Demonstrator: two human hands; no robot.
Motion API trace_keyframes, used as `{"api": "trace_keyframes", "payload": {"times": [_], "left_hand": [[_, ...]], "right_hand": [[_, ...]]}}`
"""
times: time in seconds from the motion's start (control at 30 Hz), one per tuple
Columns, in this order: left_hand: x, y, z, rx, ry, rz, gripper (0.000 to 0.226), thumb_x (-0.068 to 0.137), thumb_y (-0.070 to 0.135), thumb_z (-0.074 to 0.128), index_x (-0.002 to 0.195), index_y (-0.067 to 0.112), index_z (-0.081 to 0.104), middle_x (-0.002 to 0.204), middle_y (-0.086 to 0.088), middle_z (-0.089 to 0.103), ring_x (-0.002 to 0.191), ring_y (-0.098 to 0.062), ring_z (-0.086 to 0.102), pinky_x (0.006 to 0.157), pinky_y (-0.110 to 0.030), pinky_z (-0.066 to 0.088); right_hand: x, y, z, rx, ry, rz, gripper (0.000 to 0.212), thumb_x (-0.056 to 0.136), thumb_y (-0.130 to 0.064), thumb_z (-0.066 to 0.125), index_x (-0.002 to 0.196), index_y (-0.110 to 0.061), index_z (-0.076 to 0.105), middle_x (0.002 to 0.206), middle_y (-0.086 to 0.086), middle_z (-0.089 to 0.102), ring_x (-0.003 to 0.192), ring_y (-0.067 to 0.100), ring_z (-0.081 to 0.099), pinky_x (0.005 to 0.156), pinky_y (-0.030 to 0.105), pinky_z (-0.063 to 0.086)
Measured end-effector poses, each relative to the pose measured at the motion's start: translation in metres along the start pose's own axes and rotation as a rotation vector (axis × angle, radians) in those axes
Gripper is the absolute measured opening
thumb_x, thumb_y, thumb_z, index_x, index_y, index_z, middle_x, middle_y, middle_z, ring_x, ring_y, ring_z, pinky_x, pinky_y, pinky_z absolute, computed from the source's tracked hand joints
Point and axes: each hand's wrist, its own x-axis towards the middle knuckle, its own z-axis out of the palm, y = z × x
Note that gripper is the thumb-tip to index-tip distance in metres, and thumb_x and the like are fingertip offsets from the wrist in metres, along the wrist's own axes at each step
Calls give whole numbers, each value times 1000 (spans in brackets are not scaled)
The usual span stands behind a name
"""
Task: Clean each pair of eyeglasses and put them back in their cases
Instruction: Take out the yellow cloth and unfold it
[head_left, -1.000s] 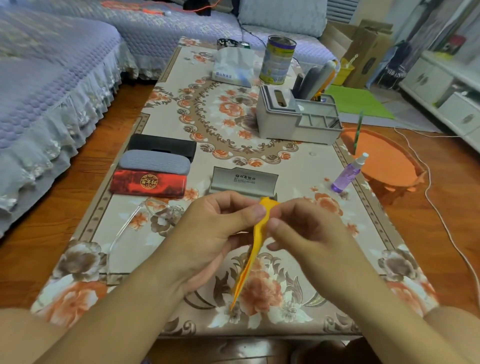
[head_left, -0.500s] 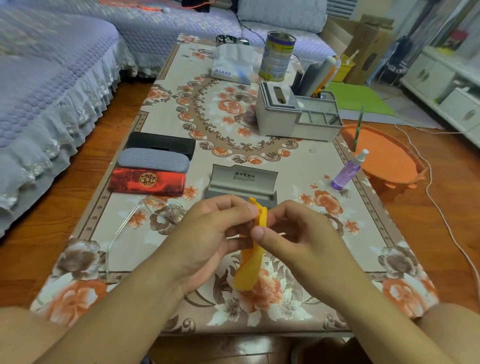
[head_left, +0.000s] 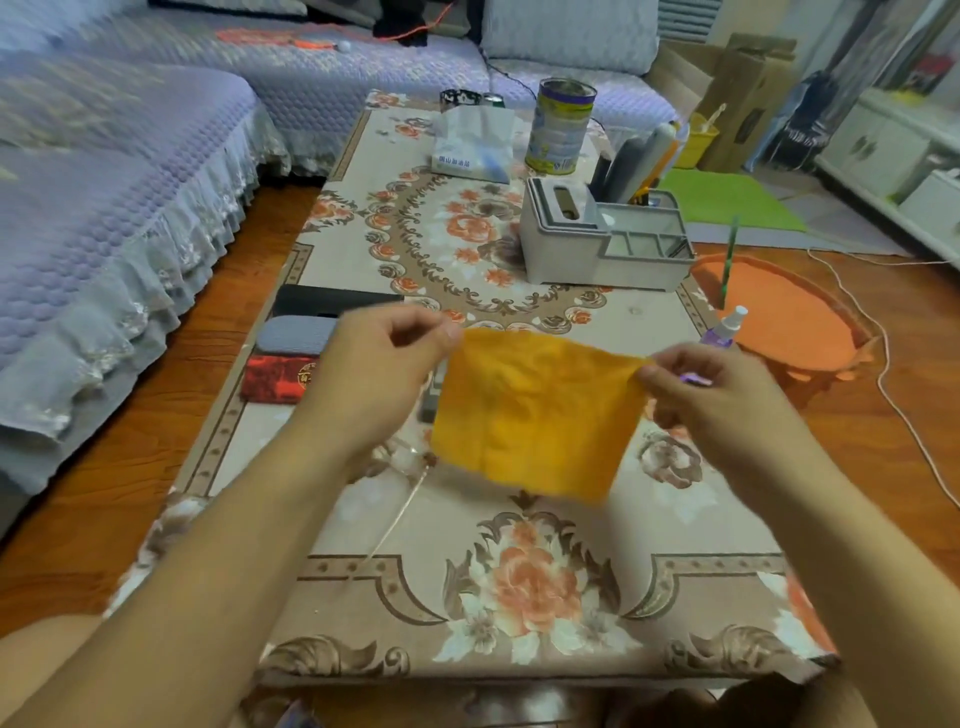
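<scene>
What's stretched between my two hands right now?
In the head view, a square orange cleaning cloth hangs spread flat between the left hand and the right hand, each pinching one top corner.

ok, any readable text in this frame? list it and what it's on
Nothing reads cleanly.
Blue Chinese characters on the tissue pack label: too blurred to quote.
Print on the can: too small.
Gold round emblem on the red case: blurred, partly behind the left hand.
No print shows on the cloth.

Home living room, quilted sofa (head_left: 130, 171), floral coffee table (head_left: 519, 597)
</scene>
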Motion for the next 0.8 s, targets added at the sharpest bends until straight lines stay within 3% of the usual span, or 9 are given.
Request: {"api": "trace_keyframes", "payload": {"times": [0.1, 0.23, 0.3, 0.4, 0.5, 0.63, 0.7, 0.77, 0.8], "left_hand": [[19, 13, -10, 59, 32, 190, 8, 96, 29, 70, 98, 32, 77, 84, 25, 73, 81, 7, 65, 77, -16, 49], [21, -9, -19, 220, -29, 240, 12, 94, 26, 71, 90, 38, 74, 91, 19, 70, 87, 8, 61, 71, -3, 42], [19, -36, -19, 433, -163, 169, 12, 93, 29, 71, 89, 40, 72, 97, 16, 64, 93, 1, 58, 79, -17, 45], [10, -63, -27, 822, -340, 90, 17, 93, 40, 69, 109, 45, 72, 133, 9, 54, 128, -16, 38, 110, -38, 35], [6, -58, -55, 816, -153, 85, 28, 99, 35, 62, 126, 41, 67, 140, 12, 48, 135, -14, 33, 115, -41, 29], [3, -64, -100, 735, -7, -64, 28, 100, 23, 61, 125, 33, 68, 124, 7, 62, 115, -17, 57, 101, -41, 48], [-1, -80, -118, 770, -54, -238, 29, 100, 23, 61, 127, 33, 66, 127, 4, 65, 111, -17, 60, 97, -40, 50], [-4, -96, -129, 758, -75, -346, 30, 101, 23, 60, 129, 32, 65, 129, 0, 65, 110, -19, 60, 97, -39, 50], [-5, -102, -132, 726, -76, -366, 30, 101, 22, 59, 128, 33, 65, 127, 1, 66, 108, -18, 62, 93, -37, 50]], "right_hand": [[11, -20, -10, -31, 103, -159, 8, 98, -24, 64, 98, -20, 71, 73, 2, 71, 61, 4, 67, 59, 26, 52], [14, 0, -1, -165, 57, -273, 5, 95, -14, 68, 95, -16, 73, 80, -5, 75, 75, 3, 69, 66, 21, 54], [14, 33, 13, -269, -3, -271, 13, 90, -9, 73, 89, -22, 73, 85, -6, 73, 78, 0, 65, 69, 20, 50], [5, 82, 36, -438, -140, -259, 24, 86, -4, 73, 91, -27, 73, 99, -5, 68, 91, 2, 64, 84, 31, 53], [-13, 102, 51, -513, -63, -272, 27, 85, 0, 71, 102, -20, 72, 111, -6, 55, 94, 14, 59, 82, 37, 54], [-29, 81, 75, -578, -91, -522, 35, 83, 1, 71, 107, -25, 65, 105, -9, 48, 76, 12, 53, 60, 35, 50], [-34, 65, 98, -648, -255, -641, 38, 85, -8, 71, 115, -29, 60, 105, -6, 50, 77, 19, 54, 57, 36, 51], [-33, 44, 122, -706, -377, -747, 17, 94, -45, 62, 107, -35, 58, 96, -5, 61, 78, 21, 60, 63, 32, 52], [-29, 40, 133, -705, -388, -772, 28, 93, -61, 54, 102, -35, 57, 92, -5, 64, 80, 19, 62, 67, 31, 50]]}}
